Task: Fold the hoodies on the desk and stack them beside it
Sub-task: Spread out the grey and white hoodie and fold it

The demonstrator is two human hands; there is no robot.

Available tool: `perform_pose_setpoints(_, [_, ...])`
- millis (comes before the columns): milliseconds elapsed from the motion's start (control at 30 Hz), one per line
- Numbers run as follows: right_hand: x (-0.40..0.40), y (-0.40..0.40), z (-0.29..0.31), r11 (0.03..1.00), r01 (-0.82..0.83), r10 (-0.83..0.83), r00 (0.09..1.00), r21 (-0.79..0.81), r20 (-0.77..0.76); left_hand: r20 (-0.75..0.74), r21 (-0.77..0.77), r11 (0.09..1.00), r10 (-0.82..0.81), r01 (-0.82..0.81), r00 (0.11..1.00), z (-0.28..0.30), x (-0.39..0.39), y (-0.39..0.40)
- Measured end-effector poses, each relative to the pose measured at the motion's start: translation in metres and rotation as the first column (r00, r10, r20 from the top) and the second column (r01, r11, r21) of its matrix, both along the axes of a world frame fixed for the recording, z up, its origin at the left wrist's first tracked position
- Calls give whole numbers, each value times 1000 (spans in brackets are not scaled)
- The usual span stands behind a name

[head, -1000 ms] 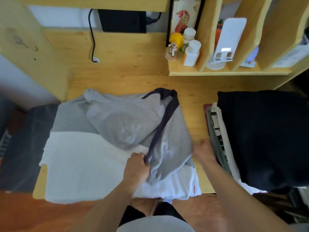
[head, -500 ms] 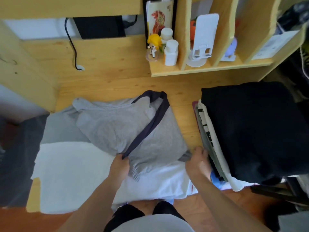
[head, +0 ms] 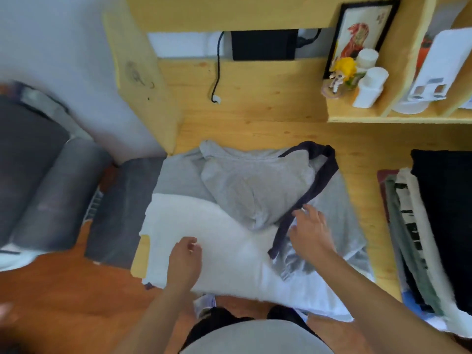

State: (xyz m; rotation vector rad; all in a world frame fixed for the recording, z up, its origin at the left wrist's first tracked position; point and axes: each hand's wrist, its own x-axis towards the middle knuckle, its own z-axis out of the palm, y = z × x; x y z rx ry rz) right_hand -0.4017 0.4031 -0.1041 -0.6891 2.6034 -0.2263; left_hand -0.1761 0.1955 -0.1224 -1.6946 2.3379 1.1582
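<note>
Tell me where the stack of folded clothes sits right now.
In the head view the stack of folded clothes lies at the right edge of the desk, below the shelf and right of the grey hoodie.

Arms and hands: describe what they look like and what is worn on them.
Both forearms are bare: no sleeves, gloves, watch or rings show. The left hand and right hand are uncovered too. Nearer the body, a pale grey top and dark shorts show at the bottom edge.

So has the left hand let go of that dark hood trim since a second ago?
Yes. The left hand now sits on the white hoodie, left of the dark trim.
</note>
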Motion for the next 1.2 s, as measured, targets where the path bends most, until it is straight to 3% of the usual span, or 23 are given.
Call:
perform_pose_setpoints(67, [21, -39, 4, 988, -58, 45, 995, -145, -94, 20, -66, 976, 209, -207, 978, -5, 33, -50])
perform_pose_setpoints(133, [43, -85, 3, 960, -127, 105, 989, -249, -101, 82, -107, 944, 320, -311, 944, -16, 59, -103])
perform_pose_setpoints(200, [67, -131, -2, 955, -201, 197, 980, -219, -40, 123, 11, 933, 356, -360, 926, -28, 73, -150])
perform_pose_setpoints(267, [86, -168, -14, 966, -244, 247, 969, -83, 30, 153, 274, 867, 389, -417, 908, -51, 80, -191])
perform_pose_setpoints(333, [98, -185, -29, 971, -227, 224, 973, 72, 49, 150, 619, 617, 515, -487, 844, -68, 82, -213])
perform_pose_setpoints(400, [99, -183, -41, 967, -160, 151, 987, 199, 58, 143, 860, 326, 586, -393, 798, -66, 77, -220])
perform_pose_setpoints(433, [98, -178, -44, 958, -143, 131, 989, 250, 64, 125, 915, 228, 626, -334, 770, -57, 70, -221])
perform_pose_setpoints(500, [94, -168, -44, 940, -146, 129, 989, 309, 75, 61, 947, 179, 717, -268, 694, -43, 60, -224])
perform_pose_setpoints(633, [77, -172, -45, 933, -122, 99, 991, 339, 85, -40, 972, 99, 964, -212, 263, -46, 53, -241])
perform_pose_setpoints(733, [54, -165, -48, 936, -103, 83, 994, 336, 73, -98, 978, 115, 990, -174, 105, -50, 51, -251])
perform_pose_setpoints(800, [31, -153, -47, 937, -95, 73, 994, 335, 77, -133, 979, 143, 989, -148, 70, -53, 46, -254])
perform_pose_setpoints(900, [1, -139, -43, 936, -100, 90, 995, 337, 47, -227, 969, 235, 969, -78, 99, -37, 30, -258])
perform_pose_setpoints(967, [-4, -138, -41, 931, -117, 111, 993, 345, 36, -350, 932, 360, 922, -34, 165, -24, 19, -258])
perform_pose_setpoints(1067, [3, -138, -38, 940, -130, 107, 990, 314, 91, -539, 838, 545, 821, 23, 187, 17, 11, -249])
perform_pose_setpoints(1133, [-1, -140, -32, 973, -98, 60, 982, 208, 181, -664, 745, 661, 721, 88, 200, 51, 8, -230])
perform_pose_setpoints(1200, [-15, -135, -19, 997, 71, -62, 936, -13, 347, -784, 600, 783, 536, 164, 312, 81, -1, -194])
